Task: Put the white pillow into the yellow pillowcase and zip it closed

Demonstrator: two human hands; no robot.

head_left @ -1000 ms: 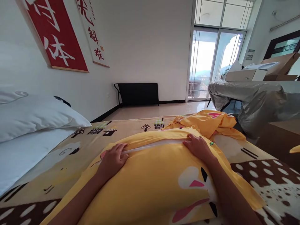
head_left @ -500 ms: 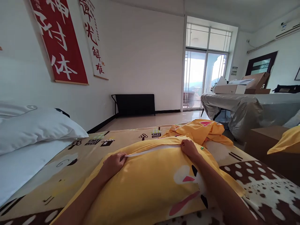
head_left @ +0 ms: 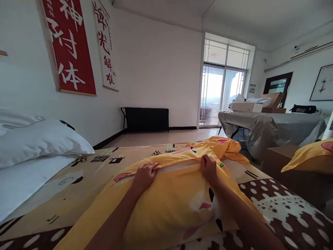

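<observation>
A yellow pillowcase (head_left: 166,198) with a printed animal face lies in front of me, plump with a pillow inside. Along its far edge a pale strip of the white pillow (head_left: 179,166) shows through the opening. My left hand (head_left: 145,175) bends its fingers over the far fabric edge, left of the middle. At the right end of the opening, my right hand (head_left: 208,169) is closed in a fist on the pillowcase edge. What lies under the fingers of both hands is hidden.
A patterned bedspread (head_left: 65,201) lies beneath. Crumpled yellow cloth (head_left: 223,147) sits beyond the pillowcase. At left are white pillows (head_left: 44,139); at right, a cardboard box (head_left: 275,163) with yellow fabric (head_left: 312,158) above it and a plastic-covered table (head_left: 260,128).
My left hand has moved right along the opening and now lies over its far edge. The far flap is lifted and the opening looks wider. My right hand stays at its end.
</observation>
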